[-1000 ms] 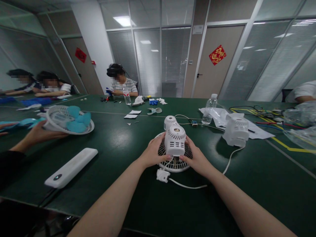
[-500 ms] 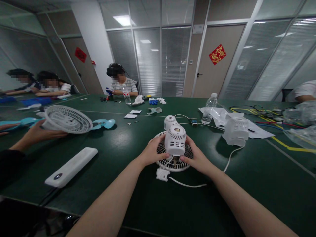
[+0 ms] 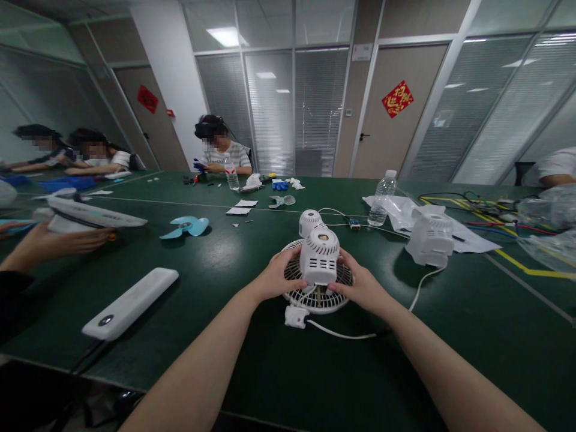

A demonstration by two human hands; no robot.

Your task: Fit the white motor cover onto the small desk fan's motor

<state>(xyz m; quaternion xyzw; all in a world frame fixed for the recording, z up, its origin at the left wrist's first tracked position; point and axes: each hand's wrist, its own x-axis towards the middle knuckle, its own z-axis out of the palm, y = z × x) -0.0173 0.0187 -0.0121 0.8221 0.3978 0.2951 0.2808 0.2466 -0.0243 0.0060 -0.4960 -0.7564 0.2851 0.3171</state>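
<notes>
My left hand and my right hand grip a white vented motor housing from both sides, thumbs at its near lower edge. The housing sits over a round white fan grille on the green table. Just behind it stands another rounded white vented part; how the two join is hidden. In front of the grille lies a small white block, with a white cord running right from beside it. The undersides of the housing and some fingertips are hidden.
On the left, a co-worker's hand holds a white fan grille. Blue fan blades and a long white power strip-like bar lie nearby. To the right are a wrapped white housing, a water bottle and cables.
The co-worker's grille at left has tipped nearly edge-on and shifted left, uncovering more of the blue blades. My hands and the motor housing have hardly moved.
</notes>
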